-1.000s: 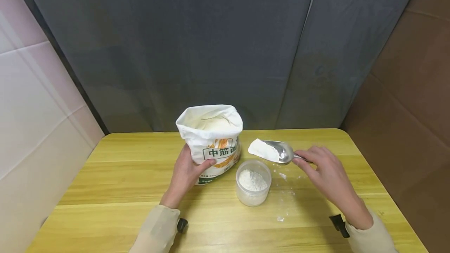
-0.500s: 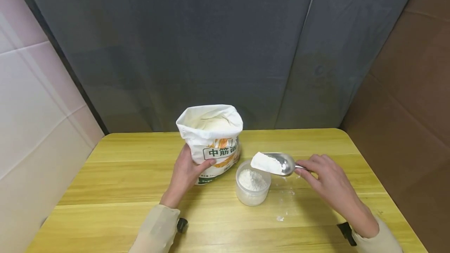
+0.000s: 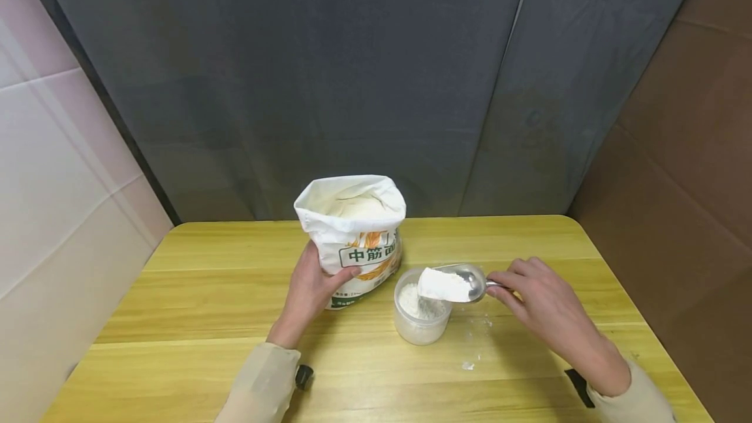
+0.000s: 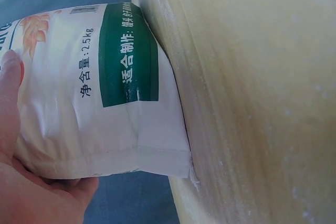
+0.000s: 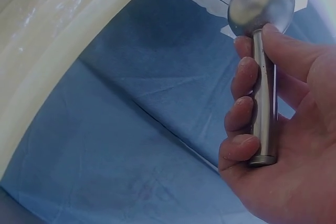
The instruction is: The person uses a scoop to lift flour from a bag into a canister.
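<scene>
Down toward the person and slightly to the left, the scoop [image 3: 477, 281] has moved since the earliest head frame, and its heaped white powder [image 3: 443, 286] now overhangs the tub [image 3: 422, 333]. In the head view, the tub, part filled with white powder, stands on the bench [image 3: 205, 305] just beside the upright, open-topped bag [image 3: 352, 243], which also contains powder. The bench's far edge runs behind the bag; wood extends left of it and beyond the right hand [image 3: 546, 305]. Left wrist view: the left hand [image 4: 37, 166] grips the bag, thumb across the front. Right wrist view: the right hand's fingers curl round the scoop's handle [image 5: 265, 103]; the bench edge crosses the upper left.
</scene>
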The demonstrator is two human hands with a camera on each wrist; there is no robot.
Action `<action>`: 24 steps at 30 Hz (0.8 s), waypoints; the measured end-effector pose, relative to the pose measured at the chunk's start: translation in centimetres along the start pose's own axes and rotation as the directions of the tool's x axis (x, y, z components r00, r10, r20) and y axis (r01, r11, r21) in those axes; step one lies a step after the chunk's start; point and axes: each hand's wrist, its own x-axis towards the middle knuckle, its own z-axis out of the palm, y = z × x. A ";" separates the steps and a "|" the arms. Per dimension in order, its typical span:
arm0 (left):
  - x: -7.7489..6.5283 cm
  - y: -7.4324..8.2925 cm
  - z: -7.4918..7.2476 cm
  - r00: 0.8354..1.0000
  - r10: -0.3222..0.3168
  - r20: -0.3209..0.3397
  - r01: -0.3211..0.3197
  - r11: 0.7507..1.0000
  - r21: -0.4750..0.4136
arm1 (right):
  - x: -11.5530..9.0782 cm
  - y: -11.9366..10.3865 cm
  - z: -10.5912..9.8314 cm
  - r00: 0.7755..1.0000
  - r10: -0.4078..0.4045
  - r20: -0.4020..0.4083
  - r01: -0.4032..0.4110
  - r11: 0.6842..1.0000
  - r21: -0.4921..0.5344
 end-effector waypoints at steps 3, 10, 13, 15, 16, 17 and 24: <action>0.0 0.0 0.0 1.000 0.003 -0.003 -0.003 1.000 -0.002 | 0.2 -0.1 -0.1 1.000 -0.027 -0.008 0.027 0.999 -0.017; 0.0 0.0 0.0 1.000 0.006 0.001 -0.006 1.000 -0.015 | 0.5 -0.2 -0.4 0.998 -0.054 0.012 0.055 0.997 -0.057; 0.1 0.0 0.0 1.000 0.009 0.004 -0.009 1.000 -0.013 | 0.6 -0.2 -0.5 0.998 -0.058 0.024 0.059 0.996 -0.065; 0.1 0.0 0.0 1.000 0.010 0.004 -0.010 1.000 -0.010 | 0.8 -0.2 -0.6 0.998 -0.059 0.030 0.061 0.996 -0.069; 0.0 0.1 0.0 1.000 0.007 0.004 -0.007 1.000 -0.009 | 0.9 -0.3 -0.6 0.998 -0.059 0.032 0.061 0.996 -0.072; 0.0 0.1 0.0 1.000 0.006 0.004 -0.006 1.000 -0.010 | 0.9 -0.3 -0.7 0.998 -0.059 0.036 0.062 0.995 -0.076; 0.0 0.1 0.0 1.000 0.000 0.008 0.000 1.000 -0.016 | 1.1 -0.6 -0.8 0.997 -0.053 0.064 0.059 0.994 -0.093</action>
